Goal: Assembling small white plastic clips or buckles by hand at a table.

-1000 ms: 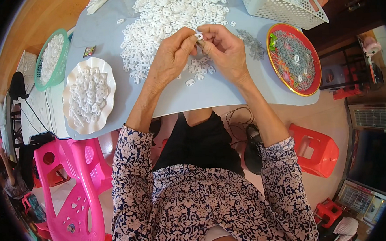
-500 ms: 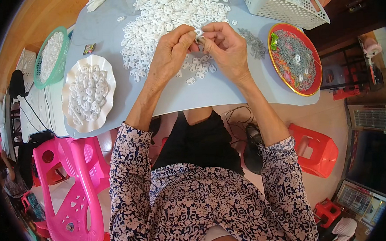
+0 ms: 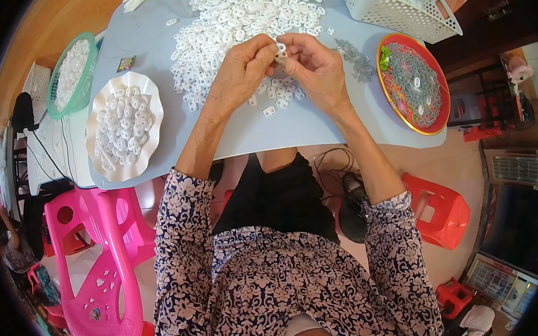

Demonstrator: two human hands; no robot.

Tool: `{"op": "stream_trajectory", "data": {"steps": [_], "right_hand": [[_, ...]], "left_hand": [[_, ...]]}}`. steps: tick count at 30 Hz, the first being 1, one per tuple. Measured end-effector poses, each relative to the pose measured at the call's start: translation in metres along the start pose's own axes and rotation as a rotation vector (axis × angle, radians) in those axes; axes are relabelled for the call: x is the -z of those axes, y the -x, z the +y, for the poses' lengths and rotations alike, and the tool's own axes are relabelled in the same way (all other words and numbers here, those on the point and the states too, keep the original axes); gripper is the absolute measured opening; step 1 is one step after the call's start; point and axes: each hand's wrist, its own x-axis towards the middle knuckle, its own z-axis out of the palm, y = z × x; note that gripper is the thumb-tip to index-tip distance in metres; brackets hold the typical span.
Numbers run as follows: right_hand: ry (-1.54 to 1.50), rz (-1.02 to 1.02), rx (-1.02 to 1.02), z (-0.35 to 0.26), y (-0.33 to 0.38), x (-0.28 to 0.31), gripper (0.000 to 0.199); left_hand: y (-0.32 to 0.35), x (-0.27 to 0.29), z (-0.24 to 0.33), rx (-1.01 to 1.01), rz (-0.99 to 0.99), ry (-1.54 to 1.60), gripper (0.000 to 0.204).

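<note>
Two-holed white piece (image 3: 281, 46) pinched in the fingertips of left hand (image 3: 241, 70) and right hand (image 3: 320, 71), seemingly for steadiness; scalloped dish (image 3: 121, 169) hugs the grey table's (image 3: 242, 136) left edge, likely for easy reach.

Gap between forearms (image 3: 195, 146) over table (image 3: 261, 133); white pile (image 3: 247, 15) beyond.

From far off, I look down at a pale blue-gray table (image 3: 248, 132), with a white table (image 3: 48, 158) on its left. A pink chair (image 3: 99, 299) with cut-out holes stands on the shiny, pinkish floor (image 3: 419, 160). On the right are 2 red stools (image 3: 453, 212), 1 nearer the table. I see brown wood (image 3: 78, 22) at top left, maybe a wall. Light falls brightly on the table.
</note>
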Motion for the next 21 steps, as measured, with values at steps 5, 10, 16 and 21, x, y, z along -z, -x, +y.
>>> {"op": "stream_trajectory", "data": {"steps": [5,10,16,21], "right_hand": [[0.177,-0.011,0.165,0.005,-0.001,0.000,0.029],[0.189,0.018,0.178,0.003,-0.002,-0.001,0.030],[0.306,0.019,0.205,-0.006,0.000,-0.001,0.025],[0.368,0.024,0.243,-0.004,0.001,-0.002,0.021]], "left_hand": [[0.000,0.001,0.000,0.024,-0.023,0.087,0.023],[0.000,-0.001,-0.001,-0.006,-0.010,0.094,0.023],[0.001,-0.002,0.002,0.008,-0.027,0.066,0.023],[0.003,-0.006,0.004,0.011,0.013,0.035,0.023]]}}
